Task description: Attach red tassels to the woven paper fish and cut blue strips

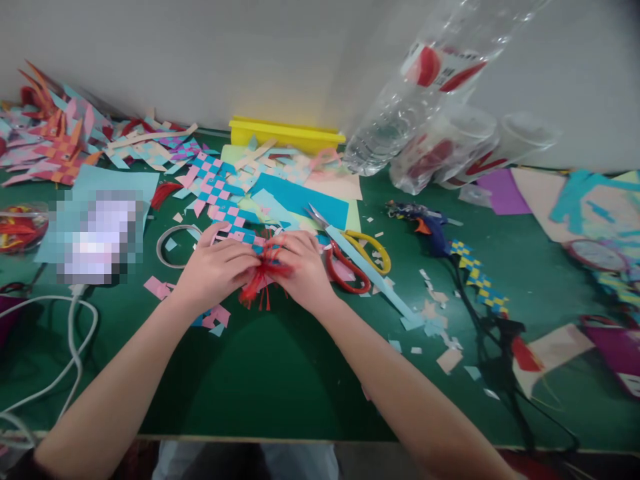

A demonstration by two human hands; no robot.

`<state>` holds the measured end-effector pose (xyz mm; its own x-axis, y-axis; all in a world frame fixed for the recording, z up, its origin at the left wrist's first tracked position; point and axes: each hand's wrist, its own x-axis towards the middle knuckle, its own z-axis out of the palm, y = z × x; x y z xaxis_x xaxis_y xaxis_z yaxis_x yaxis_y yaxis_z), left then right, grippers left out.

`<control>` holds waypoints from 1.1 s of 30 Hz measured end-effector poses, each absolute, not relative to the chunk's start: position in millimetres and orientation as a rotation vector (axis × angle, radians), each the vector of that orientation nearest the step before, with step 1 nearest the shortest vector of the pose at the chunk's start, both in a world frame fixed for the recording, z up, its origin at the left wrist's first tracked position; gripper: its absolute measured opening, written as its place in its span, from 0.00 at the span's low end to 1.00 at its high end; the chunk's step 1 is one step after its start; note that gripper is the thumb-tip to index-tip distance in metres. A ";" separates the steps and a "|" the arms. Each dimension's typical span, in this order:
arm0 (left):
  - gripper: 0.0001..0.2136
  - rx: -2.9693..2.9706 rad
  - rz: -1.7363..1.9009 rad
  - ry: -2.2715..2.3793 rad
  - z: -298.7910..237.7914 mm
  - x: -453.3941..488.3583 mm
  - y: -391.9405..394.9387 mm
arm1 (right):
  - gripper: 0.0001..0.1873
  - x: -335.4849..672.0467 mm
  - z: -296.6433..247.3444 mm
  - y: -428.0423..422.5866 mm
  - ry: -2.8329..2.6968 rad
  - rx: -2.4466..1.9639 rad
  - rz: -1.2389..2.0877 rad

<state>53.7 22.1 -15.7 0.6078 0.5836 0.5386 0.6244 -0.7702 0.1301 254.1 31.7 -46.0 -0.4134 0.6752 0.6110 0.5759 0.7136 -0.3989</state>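
Note:
A red tassel (256, 285) with loose strands is held between my two hands over the green table. My left hand (220, 265) is closed, its fingertips pinching the tassel from the left. On the other side my right hand (304, 270) grips it, with red strings running over the fingers. Just beyond the hands lies a woven strip of pink and blue paper (216, 188); its near end is partly hidden by them. Scissors (345, 263) with red and yellow handles rest beside my right hand. Left of my left hand is a roll of tape (161, 252).
A phone (97, 240) with a white cable lies left on blue paper. Paper scraps (60, 143) pile at the back left, near a yellow tray (285, 135). Plastic bottle (400, 100) and cups (515, 143) stand back right. A blue glue gun (433, 233) lies right.

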 end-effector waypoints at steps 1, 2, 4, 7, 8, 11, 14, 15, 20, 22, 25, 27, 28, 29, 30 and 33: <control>0.07 -2.756 -0.850 -1.027 -15.1 53.9 21.8 | 0.03 253.7 -46.6 33.0 -2.138 -0.930 0.164; 0.08 -2.752 -0.822 -1.023 -14.7 53.8 21.4 | 0.05 253.3 -47.0 34.2 -2.145 -0.912 0.160; 0.07 -2.730 -0.771 -1.050 -14.5 52.6 20.6 | 0.08 253.1 -47.4 36.5 -2.148 -0.873 0.126; 0.06 -2.666 -0.742 -1.117 -16.1 49.3 19.5 | 0.07 253.6 -47.2 38.6 -2.160 -0.828 0.071; 0.06 -2.650 -0.740 -1.131 -17.1 48.4 19.4 | 0.06 253.8 -46.8 38.8 -2.161 -0.821 0.063; 0.06 -2.633 -0.746 -1.136 -20.0 47.9 19.8 | 0.06 253.8 -45.2 38.6 -2.178 -0.816 0.058; 0.08 -2.609 -0.740 -1.125 -21.5 50.2 19.5 | 0.08 253.0 -43.7 38.2 -2.209 -0.804 0.033; 0.09 -2.594 -0.737 -1.126 -21.6 51.0 19.0 | 0.08 252.7 -43.5 38.3 -2.217 -0.800 0.018; 0.08 -2.585 -0.758 -1.126 -21.0 50.7 16.8 | 0.07 251.5 -43.8 41.2 -2.204 -0.777 -0.047; 0.07 -2.594 -0.787 -1.145 -21.2 49.2 16.7 | 0.07 251.2 -44.1 42.2 -2.210 -0.765 -0.046; 0.07 -2.591 -0.792 -1.172 -21.6 48.1 16.4 | 0.08 250.7 -44.7 42.5 -2.219 -0.767 -0.038; 0.08 -2.590 -0.774 -1.172 -21.6 48.2 15.8 | 0.09 250.2 -45.3 42.2 -2.218 -0.775 -0.038; 0.09 -2.587 -0.770 -1.171 -21.6 48.5 15.5 | 0.09 250.0 -45.8 42.2 -2.215 -0.779 -0.039; 0.09 -2.579 -0.768 -1.167 -21.5 48.8 15.2 | 0.10 249.7 -46.4 42.3 -2.214 -0.782 -0.037; 0.09 -2.570 -0.762 -1.164 -21.3 49.2 15.0 | 0.10 249.4 -47.1 42.6 -2.213 -0.783 -0.034; 0.07 -2.540 -0.720 -1.128 -20.6 50.3 15.4 | 0.10 248.7 -49.6 44.6 -2.197 -0.768 -0.014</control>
